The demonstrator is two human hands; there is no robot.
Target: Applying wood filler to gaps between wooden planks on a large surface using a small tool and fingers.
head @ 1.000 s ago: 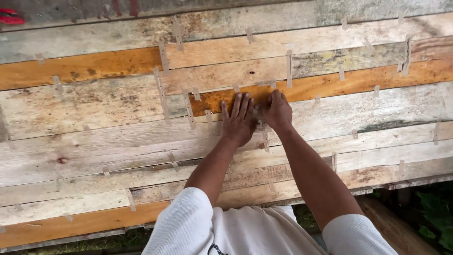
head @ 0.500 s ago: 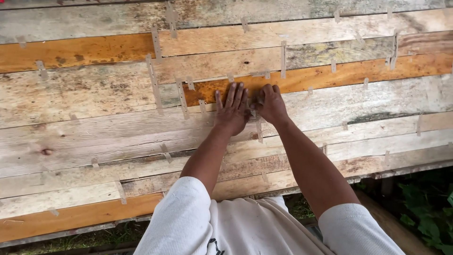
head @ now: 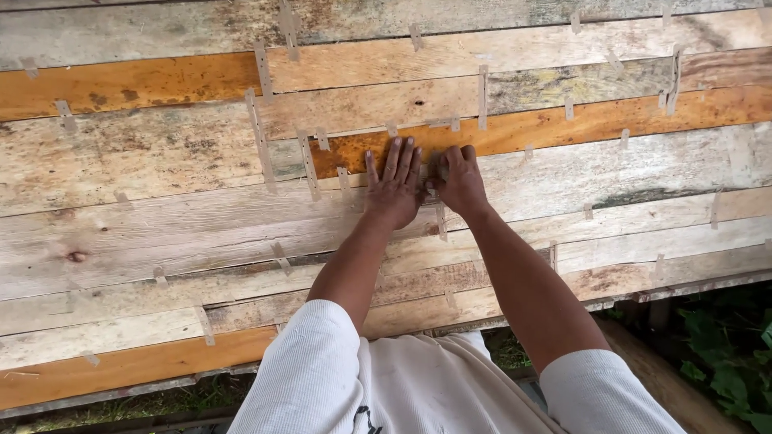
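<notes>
A wide sheet of thin wood veneer strips, pale and orange, lies flat before me, joined by many short strips of tape. My left hand presses flat on it, fingers spread, at the edge of an orange strip. My right hand lies right beside it with fingers curled down onto a short piece of tape that crosses a seam. What lies under the right fingertips is hidden.
Tape pieces dot the seams all over the sheet. The sheet's near edge ends above grass and green leaves at lower right. A brown log or beam runs beside my right arm.
Both hands stay pressed together at the same seam. The view has shifted a little, so the sheet sits slightly higher and further left in the picture.
</notes>
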